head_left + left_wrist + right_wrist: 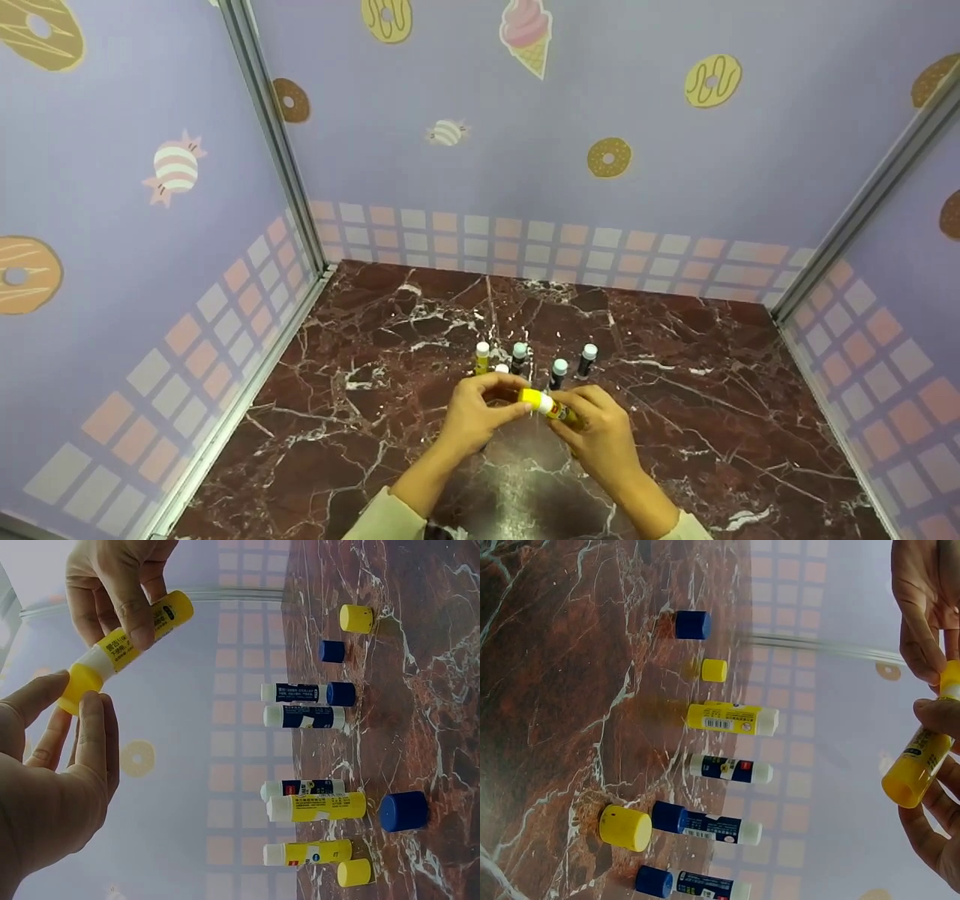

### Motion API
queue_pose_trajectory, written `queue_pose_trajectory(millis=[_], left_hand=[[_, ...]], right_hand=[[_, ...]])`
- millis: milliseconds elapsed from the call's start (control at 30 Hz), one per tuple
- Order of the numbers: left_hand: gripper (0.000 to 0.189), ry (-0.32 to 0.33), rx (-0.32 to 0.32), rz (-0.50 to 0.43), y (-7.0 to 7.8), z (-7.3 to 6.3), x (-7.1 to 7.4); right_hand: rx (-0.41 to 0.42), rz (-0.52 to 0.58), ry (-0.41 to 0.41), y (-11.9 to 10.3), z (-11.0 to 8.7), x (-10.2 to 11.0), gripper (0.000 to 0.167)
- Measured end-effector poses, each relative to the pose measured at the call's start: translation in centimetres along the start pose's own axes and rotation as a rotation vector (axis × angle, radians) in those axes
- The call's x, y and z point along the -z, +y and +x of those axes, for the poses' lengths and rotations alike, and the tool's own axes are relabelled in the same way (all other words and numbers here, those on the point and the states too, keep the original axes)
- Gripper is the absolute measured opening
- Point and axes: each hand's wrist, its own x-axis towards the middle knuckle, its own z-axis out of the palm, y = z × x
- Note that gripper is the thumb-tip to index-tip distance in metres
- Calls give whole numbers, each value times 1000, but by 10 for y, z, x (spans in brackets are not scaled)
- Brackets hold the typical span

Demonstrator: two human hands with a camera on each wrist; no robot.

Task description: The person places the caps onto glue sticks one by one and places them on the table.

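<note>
Above the table, my right hand (604, 431) grips the body of a yellow glue stick (120, 649), tilted in the air. My left hand (480, 412) pinches a yellow cap (80, 686) between thumb and fingers at the stick's white end. A band of white shows between cap and body; how far the cap sits over that end cannot be told. Beyond the hands, several glue sticks stand upright with white tops bare, among them a yellow one (724, 718) and a navy one (731, 769). In the head view the hands partly cover this group.
Loose caps stand on the marbled table (360, 450) around the sticks, among them a large yellow cap (625, 828), a small yellow cap (714, 670) and a blue cap (403, 811). Patterned lilac panels (480, 180) wall the table at the back and both sides.
</note>
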Motion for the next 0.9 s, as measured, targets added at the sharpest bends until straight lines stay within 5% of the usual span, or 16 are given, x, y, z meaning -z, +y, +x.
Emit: queue_pose_trajectory(millis=[900], left_hand=[[25,-19,22,49,-5,-3,-8]], right_hand=[[73,-19,-37,-7,-1,-1,40]])
